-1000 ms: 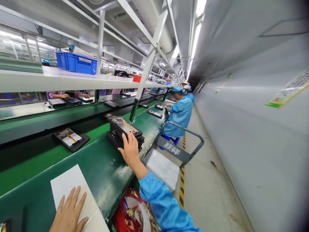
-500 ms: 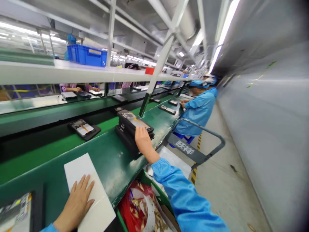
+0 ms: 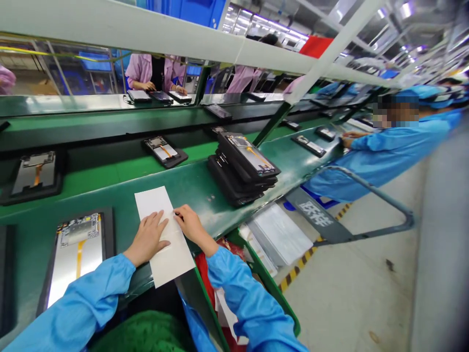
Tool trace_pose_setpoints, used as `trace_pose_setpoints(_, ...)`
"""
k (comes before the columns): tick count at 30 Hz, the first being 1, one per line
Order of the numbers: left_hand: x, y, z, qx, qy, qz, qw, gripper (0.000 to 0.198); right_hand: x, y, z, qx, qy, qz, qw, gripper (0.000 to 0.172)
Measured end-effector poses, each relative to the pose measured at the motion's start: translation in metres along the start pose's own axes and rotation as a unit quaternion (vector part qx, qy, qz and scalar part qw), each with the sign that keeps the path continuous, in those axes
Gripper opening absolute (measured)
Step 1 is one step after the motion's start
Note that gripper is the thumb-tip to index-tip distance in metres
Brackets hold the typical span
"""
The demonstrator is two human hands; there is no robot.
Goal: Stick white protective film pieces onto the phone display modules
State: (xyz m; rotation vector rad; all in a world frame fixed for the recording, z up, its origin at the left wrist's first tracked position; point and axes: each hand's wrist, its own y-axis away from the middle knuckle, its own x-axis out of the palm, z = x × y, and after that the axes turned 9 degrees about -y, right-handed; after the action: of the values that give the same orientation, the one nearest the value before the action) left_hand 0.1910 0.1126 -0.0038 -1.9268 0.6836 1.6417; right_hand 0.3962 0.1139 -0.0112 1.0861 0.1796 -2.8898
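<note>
Head view: 跃祥 cart [image 3: 315, 213] near hands [image 3: 147, 238]

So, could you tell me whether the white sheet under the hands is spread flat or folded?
Spread flat: the white sheet lies open on the green belt under the left hand and right hand.

2 bare hands are held palm-down and close together, the left hand [image 3: 148, 238] laid flat with fingers spread, the right hand [image 3: 192, 227] angled inward, both forearms extended forward inside the left sleeve [image 3: 78, 293] and right sleeve [image 3: 244, 298].
</note>
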Motion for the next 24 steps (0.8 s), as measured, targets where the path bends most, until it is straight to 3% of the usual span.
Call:
trace_pose_setpoints(5,-0.002,-0.001,0.000,-0.001,0.001,0.008,1.000,0.064,0.000,-0.021,0.003,0.041,0.058,0.011,0.997,0.016)
trace_pose_setpoints(18,0.008,0.000,0.003,-0.002,0.023,-0.011,1.000,0.061,0.012,-0.021,0.006,0.079,0.088,-0.010,0.993,0.015)
trace_pose_setpoints(24,0.010,0.000,0.003,-0.003,0.028,-0.021,0.999,0.061,0.015,-0.011,0.008,0.052,0.082,-0.031,0.995,0.030)
